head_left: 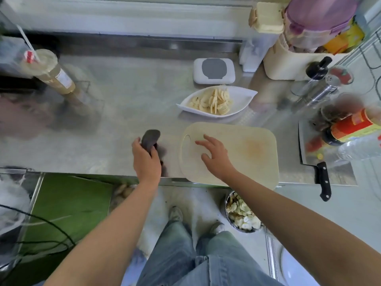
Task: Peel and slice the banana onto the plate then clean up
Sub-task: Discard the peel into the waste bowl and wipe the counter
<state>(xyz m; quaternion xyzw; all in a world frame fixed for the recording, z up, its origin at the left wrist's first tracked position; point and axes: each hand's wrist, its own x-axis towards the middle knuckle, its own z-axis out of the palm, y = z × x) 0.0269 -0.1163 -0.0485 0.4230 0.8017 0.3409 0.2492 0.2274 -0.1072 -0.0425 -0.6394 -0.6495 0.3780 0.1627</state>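
Banana slices (214, 101) lie heaped on a white leaf-shaped plate (244, 98) at the back of the steel counter. In front of it sits a pale cutting board (247, 149) with an orange stain. My right hand (214, 155) hovers over the board's left part with fingers spread and holds nothing. My left hand (145, 157) grips a dark, blackened banana peel (150, 139) just left of the board. A cleaver with a black handle (323, 178) lies at the counter's right front edge.
A white wipes box (214, 71) sits behind the plate. Bottles, shakers and containers (329, 85) crowd the right side. A drink cup with a straw (47, 71) stands far left. On the floor below the counter edge is a bin of scraps (241, 215).
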